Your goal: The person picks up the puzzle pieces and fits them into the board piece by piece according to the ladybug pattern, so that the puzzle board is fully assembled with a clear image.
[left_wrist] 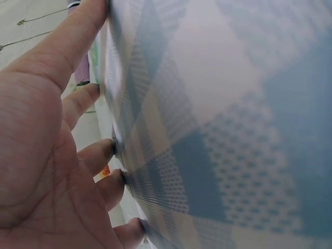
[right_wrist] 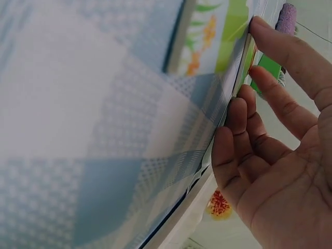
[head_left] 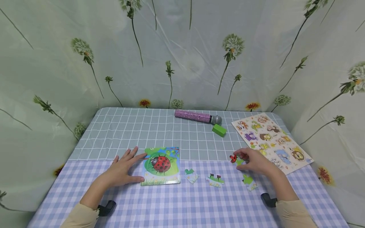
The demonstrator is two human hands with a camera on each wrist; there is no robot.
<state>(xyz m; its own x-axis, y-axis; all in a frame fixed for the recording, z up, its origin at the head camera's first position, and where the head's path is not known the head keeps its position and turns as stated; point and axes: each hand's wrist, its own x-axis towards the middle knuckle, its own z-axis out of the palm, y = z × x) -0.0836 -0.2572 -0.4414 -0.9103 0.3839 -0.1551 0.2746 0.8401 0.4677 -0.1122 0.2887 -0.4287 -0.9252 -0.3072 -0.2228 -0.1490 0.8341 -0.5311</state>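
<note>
Checked cloth covers desk [head_left: 176, 205], dandelion-print sheeting behind. Red-green puzzle piece [head_left: 235, 159] pinched in right hand [head_left: 255, 163] fingertips, just above cloth near right side. Left hand [head_left: 123, 171] flat, fingers straight, touching left edge of ladybug puzzle board [head_left: 162, 165]. Three loose pieces [head_left: 216, 180] lie between (mostly green-white). Beyond: animal peg board [head_left: 272, 141], purple microphone [head_left: 196, 116], green block [head_left: 219, 130].

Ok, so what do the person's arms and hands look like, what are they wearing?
Both the left hand and right hand are bare, with no rings or gloves showing. Each forearm ends in a beige sleeve pushed up toward the elbow. A small black device sits under each wrist, apparently the wrist-worn cameras.
</note>
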